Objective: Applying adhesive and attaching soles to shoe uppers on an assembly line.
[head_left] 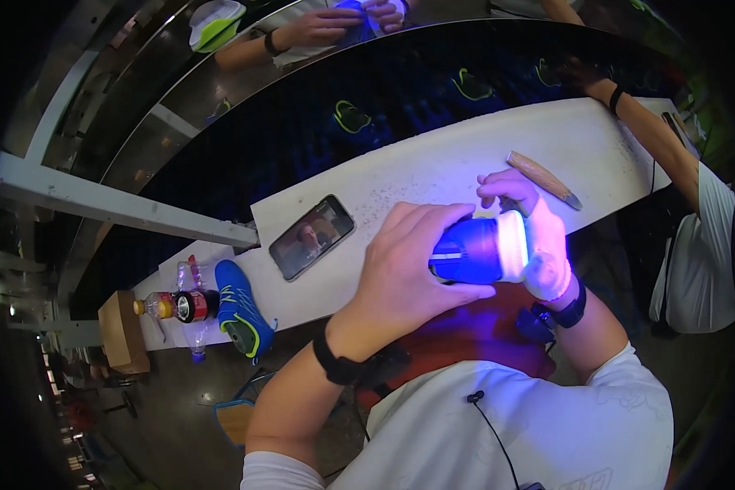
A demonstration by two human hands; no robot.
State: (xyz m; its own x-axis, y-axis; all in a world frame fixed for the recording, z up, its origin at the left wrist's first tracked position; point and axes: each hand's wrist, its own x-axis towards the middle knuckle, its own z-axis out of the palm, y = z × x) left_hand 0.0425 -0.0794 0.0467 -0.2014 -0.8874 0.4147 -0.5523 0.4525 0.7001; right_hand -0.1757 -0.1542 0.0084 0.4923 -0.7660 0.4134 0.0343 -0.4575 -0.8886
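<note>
In front of my chest I hold what looks like a blue shoe (468,251), turned end-on, with a pale ribbed sole edge (512,247) that glows white and violet. My left hand (404,261) wraps round the blue upper, fingers above and thumb below. On the sole side is my right hand (545,237), lit violet, its fingers curled over the top; the shoe partly hides its grip. Just beyond that hand, a tapered wooden tool (543,178) with a dark tip lies on the white table (441,159).
A phone (312,237) showing a person lies on the table, left of my hands. Farther left are another blue shoe (239,306), several bottles (192,306) and a cardboard box (124,331). Shoes (352,117) sit on the dark belt beyond. A co-worker's arm (657,139) reaches in at right.
</note>
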